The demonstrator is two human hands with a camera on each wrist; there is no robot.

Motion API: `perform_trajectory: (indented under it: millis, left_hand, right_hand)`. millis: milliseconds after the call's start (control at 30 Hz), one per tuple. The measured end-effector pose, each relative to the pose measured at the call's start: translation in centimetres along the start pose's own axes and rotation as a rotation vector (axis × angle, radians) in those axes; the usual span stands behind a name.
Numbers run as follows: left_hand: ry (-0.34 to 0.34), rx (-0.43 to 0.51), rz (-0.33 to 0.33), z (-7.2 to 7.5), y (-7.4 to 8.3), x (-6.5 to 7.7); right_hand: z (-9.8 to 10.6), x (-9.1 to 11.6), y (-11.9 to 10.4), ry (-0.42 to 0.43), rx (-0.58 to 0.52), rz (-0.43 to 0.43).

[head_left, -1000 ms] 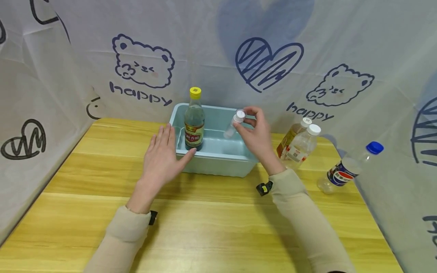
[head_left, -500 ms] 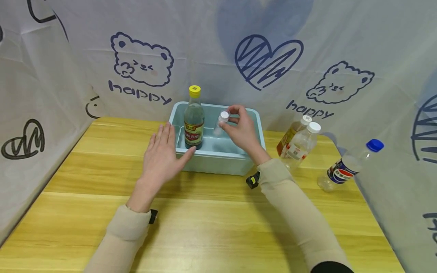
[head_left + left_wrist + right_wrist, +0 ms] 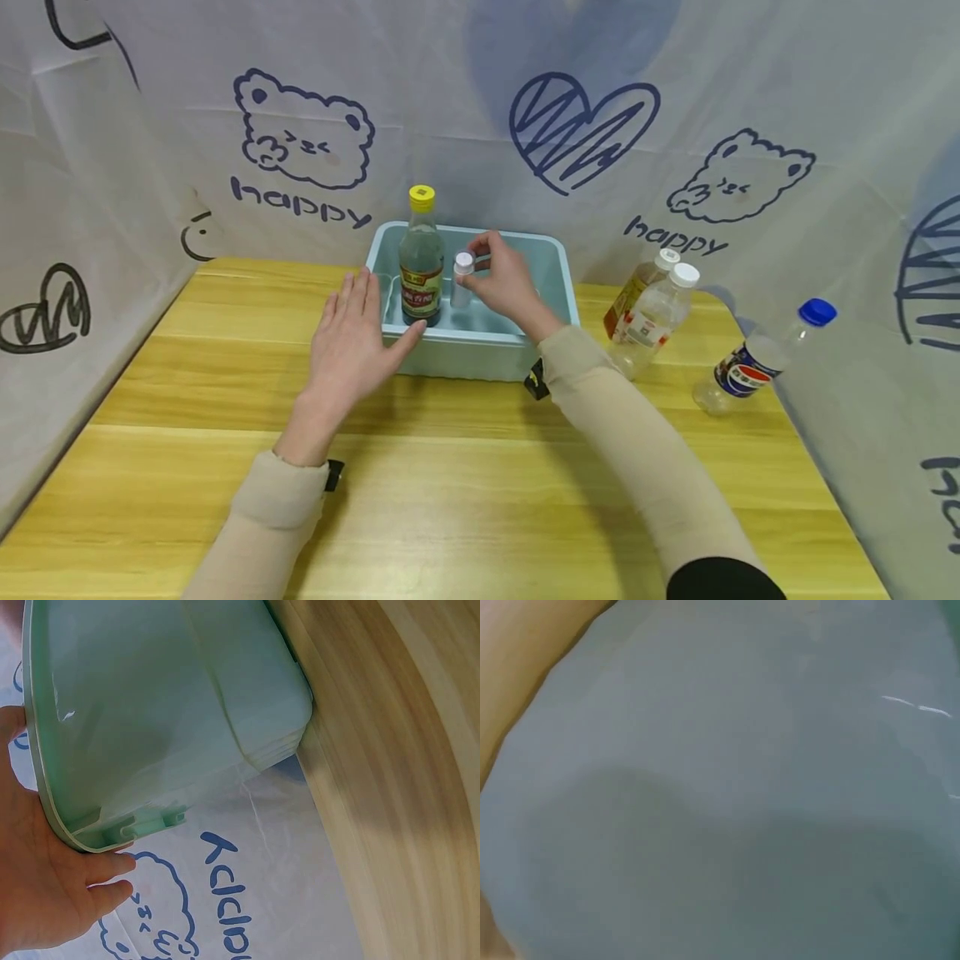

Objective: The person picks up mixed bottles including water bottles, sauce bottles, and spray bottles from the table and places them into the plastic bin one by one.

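Note:
A light blue-green plastic bin (image 3: 480,358) stands at the back of the table. Inside it, at the left, a tall glass bottle (image 3: 422,271) with a yellow cap and a dark red label is upright. My left hand (image 3: 349,337) rests on the bin's left front corner with fingers extended; the left wrist view shows that hand (image 3: 45,877) against the rim. Between thumb and fingers my right hand (image 3: 510,282) holds a small clear bottle (image 3: 461,287) with a white cap, nearly upright inside the bin beside the glass bottle. Mostly bin wall (image 3: 705,750) fills the right wrist view.
Right of the bin stand a clear bottle (image 3: 660,312) with a white cap and, behind it, a bottle with amber contents (image 3: 632,293). Farther right is a Pepsi bottle (image 3: 746,371) with a blue cap. A printed cloth (image 3: 450,100) hangs behind the table.
My right hand has moved left with the small bottle, from the bin's right part to beside the yellow-capped bottle. The left hand has stayed on the bin's corner.

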State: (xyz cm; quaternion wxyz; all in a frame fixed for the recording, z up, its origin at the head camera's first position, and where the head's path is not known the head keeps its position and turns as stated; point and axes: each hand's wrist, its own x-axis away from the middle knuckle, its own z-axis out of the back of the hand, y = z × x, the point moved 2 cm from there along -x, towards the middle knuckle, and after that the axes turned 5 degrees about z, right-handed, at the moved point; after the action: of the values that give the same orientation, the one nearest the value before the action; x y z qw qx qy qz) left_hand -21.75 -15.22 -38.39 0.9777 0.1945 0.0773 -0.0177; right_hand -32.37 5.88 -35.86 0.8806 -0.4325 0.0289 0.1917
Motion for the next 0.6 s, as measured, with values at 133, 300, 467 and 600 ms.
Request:
perform_trajectory:
  millis: [133,300,467,600]
  left_hand:
    - [0.004,-0.003,-0.004,-0.03,0.01,-0.05]
    - [0.011,-0.005,-0.009,-0.01,-0.03,-0.10]
    - [0.008,0.005,-0.009,0.03,0.03,-0.07]
    - [0.008,0.012,-0.008,0.06,0.15,-0.03]
  right_hand:
    - [-0.26,-0.27,0.35,-0.027,0.015,-0.046]
    - [-0.46,-0.40,0.68,-0.048,0.023,-0.096]
    - [-0.54,-0.40,0.91,-0.074,0.060,-0.137]
    - [-0.51,-0.35,1.05,-0.095,0.080,-0.150]
